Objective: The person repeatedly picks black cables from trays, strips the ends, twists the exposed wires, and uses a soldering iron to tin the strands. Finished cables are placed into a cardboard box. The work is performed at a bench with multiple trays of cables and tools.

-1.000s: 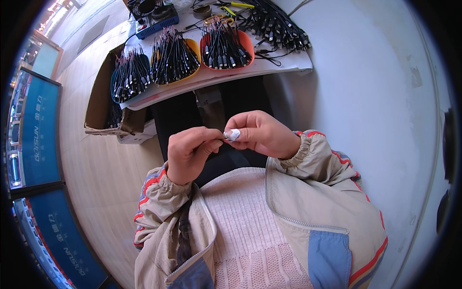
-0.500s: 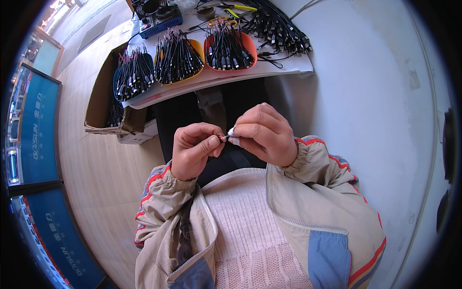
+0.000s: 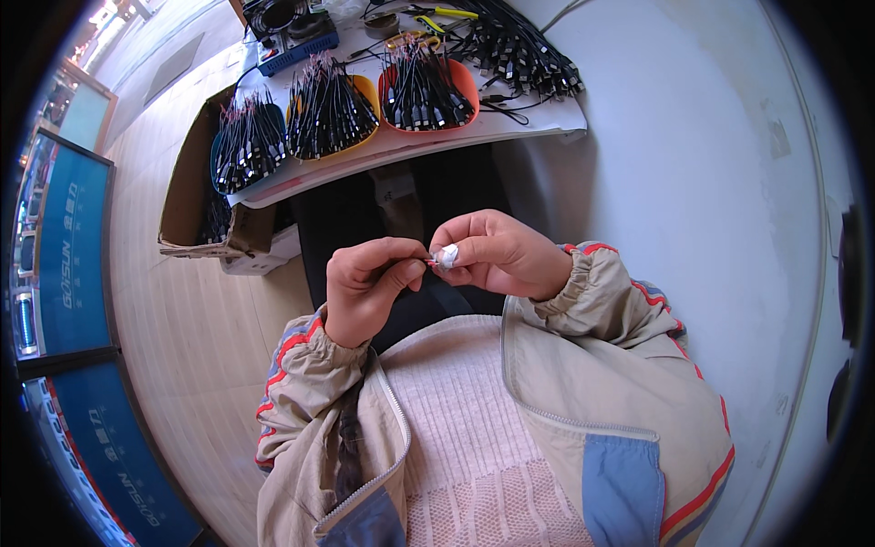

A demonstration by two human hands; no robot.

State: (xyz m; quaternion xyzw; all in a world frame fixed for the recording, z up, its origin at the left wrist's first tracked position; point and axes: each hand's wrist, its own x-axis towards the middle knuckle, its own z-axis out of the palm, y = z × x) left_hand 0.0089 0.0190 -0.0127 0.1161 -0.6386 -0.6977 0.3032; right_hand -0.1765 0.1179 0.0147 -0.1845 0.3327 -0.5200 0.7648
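Note:
In front of my lap, my left hand (image 3: pixel 369 284) is closed, thumb and forefinger pinching thin red wires (image 3: pixel 431 263). My right hand (image 3: pixel 503 253) meets it from the other side, its fingers curled and pinched at the same wires. A white wrap (image 3: pixel 447 255) covers the tip of my right thumb. Most of what lies between the fingertips is hidden, and the wires' far ends do not show.
Beyond my knees, a white table (image 3: pixel 401 153) carries a blue bin (image 3: pixel 216 164), a yellow bin (image 3: pixel 373 91) and an orange bin (image 3: pixel 469 87), full of black USB cables. Behind are loose cables (image 3: pixel 529 55), yellow-handled pliers (image 3: pixel 430 25) and a blue device (image 3: pixel 296 55). A cardboard box (image 3: pixel 187 173) stands left.
My right hand has turned and dropped slightly, so its wrapped thumb now faces up. My left hand stays nearly in place, still pinching. The view has shifted a little.

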